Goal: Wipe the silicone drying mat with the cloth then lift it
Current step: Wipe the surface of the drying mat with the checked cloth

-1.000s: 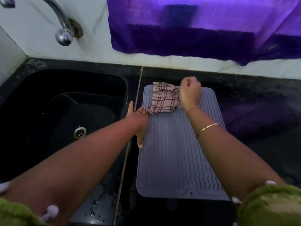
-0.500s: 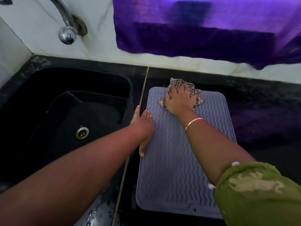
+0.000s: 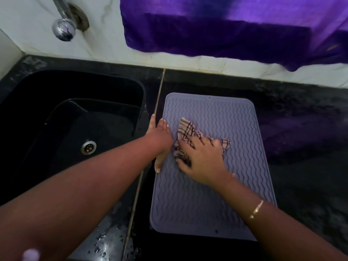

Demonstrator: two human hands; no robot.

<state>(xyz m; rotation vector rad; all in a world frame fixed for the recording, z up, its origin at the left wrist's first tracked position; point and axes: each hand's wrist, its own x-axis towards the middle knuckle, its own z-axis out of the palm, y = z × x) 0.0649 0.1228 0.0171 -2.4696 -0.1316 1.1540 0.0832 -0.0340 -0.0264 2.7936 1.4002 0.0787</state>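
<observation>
A grey-lilac silicone drying mat [image 3: 222,117] with wavy ridges lies flat on the black counter, right of the sink. A crumpled checked cloth [image 3: 186,131] rests on the mat's middle left part. My right hand [image 3: 202,160] presses down on the cloth with spread fingers, covering much of it. My left hand [image 3: 160,137] lies flat on the mat's left edge, fingers together, holding nothing, pinning the mat against the counter.
A black sink [image 3: 71,129] with a steel drain sits to the left, a chrome tap [image 3: 63,29] above it. A metal strip [image 3: 158,102] divides sink and counter. Purple fabric [image 3: 235,25] hangs on the white wall behind. Water drops lie near the front edge.
My right hand has dragged the cloth from the mat's far edge toward me, to the mat's middle left. My left hand has stayed on the mat's left edge.
</observation>
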